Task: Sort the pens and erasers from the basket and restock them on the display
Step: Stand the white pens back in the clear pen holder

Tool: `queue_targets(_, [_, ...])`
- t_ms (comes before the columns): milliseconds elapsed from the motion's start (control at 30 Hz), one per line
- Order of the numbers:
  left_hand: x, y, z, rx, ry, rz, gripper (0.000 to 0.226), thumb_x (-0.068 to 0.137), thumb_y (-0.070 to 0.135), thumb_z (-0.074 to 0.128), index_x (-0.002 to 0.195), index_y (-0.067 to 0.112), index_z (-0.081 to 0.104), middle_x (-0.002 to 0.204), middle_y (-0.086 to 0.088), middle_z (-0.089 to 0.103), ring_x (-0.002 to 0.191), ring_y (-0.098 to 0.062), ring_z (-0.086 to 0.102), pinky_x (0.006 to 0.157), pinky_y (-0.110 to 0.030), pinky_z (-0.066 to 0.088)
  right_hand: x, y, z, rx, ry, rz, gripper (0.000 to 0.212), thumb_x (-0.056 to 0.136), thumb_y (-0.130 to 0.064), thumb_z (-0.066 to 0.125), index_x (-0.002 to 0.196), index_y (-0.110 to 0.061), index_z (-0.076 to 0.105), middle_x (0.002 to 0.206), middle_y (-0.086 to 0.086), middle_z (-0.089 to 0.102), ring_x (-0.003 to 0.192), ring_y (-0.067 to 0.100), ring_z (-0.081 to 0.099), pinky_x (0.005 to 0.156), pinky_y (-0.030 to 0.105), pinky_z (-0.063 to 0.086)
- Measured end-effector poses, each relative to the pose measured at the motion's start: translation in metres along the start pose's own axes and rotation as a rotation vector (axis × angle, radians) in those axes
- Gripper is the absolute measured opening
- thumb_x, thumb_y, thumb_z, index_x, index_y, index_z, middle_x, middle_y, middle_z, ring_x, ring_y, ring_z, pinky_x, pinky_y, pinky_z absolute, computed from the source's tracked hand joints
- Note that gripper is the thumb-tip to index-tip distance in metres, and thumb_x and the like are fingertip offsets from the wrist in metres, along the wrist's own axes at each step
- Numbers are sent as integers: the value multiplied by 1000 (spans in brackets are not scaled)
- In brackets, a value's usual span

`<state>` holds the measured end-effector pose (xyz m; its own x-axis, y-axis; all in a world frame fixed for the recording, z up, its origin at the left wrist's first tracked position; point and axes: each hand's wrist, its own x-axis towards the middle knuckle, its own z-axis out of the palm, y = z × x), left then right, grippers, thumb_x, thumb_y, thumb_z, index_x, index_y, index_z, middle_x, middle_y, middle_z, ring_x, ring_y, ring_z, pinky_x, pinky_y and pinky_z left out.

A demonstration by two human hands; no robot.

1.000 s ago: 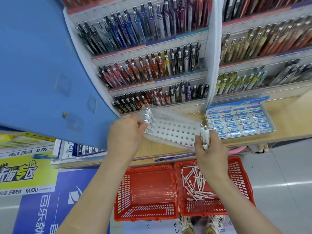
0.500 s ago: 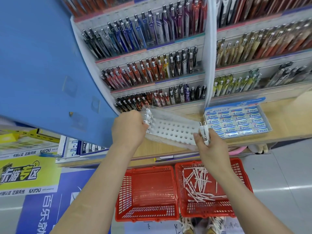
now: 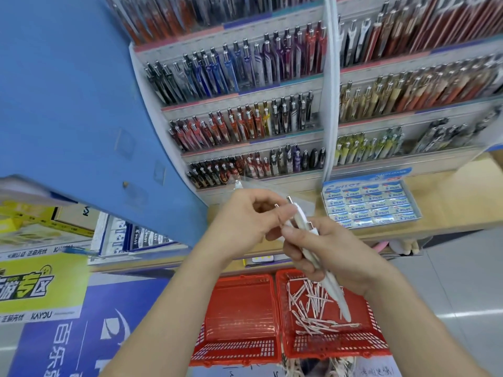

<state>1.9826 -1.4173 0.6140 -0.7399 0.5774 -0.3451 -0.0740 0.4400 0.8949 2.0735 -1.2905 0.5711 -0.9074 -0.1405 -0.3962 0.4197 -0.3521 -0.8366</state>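
The right hand (image 3: 336,258) clamps its curled fingers round a bundle of smooth white pens (image 3: 334,291). Their long axis slants from metal clicker ends up-left to tips down-right, and the left hand (image 3: 245,221) pinches their clip ends just above. Below the fingers, thin loose pens (image 3: 313,308) lie jumbled in a red mesh basket (image 3: 377,346); a clear tray (image 3: 261,184) behind the left knuckles is hard to make out.

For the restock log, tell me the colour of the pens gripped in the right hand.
The pens are white with silver tips; the head view shows them.
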Motion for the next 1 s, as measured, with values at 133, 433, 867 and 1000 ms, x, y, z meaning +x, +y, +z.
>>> queue_targets(133, [-3,-2,-22,-80,225,40,9,85,9,67,77,13,71,55,0,57,48,-11,49,45,-22,46,-4,-1,-3,77,12,21,34,90,-35,51,93,-5,65,57,6,45,36,13,35,38,20,20])
queue_targets(433, [-11,-6,-46,-166,252,-4,15,86,12,64,95,2,70,74,-11,69,63,-14,64,60,-20,55,1,7,0,-8,280,-162,8,85,-16,66,81,-11,62,57,-2,42,44,10,28,41,19,21])
queue_targets(867, [27,-27,-64,479,506,132,9,84,17,69,80,24,73,67,5,66,71,-19,64,75,-34,54,14,18,-18,380,647,-19,25,88,5,44,99,-8,63,72,5,48,50,11,36,36,17,28])
queue_targets(1000, [39,-34,-50,733,490,220,13,87,21,65,94,15,74,85,-3,71,82,-22,63,76,-34,50,9,24,-25,531,550,-10,20,95,-5,47,103,-11,65,70,8,53,50,16,47,39,20,40])
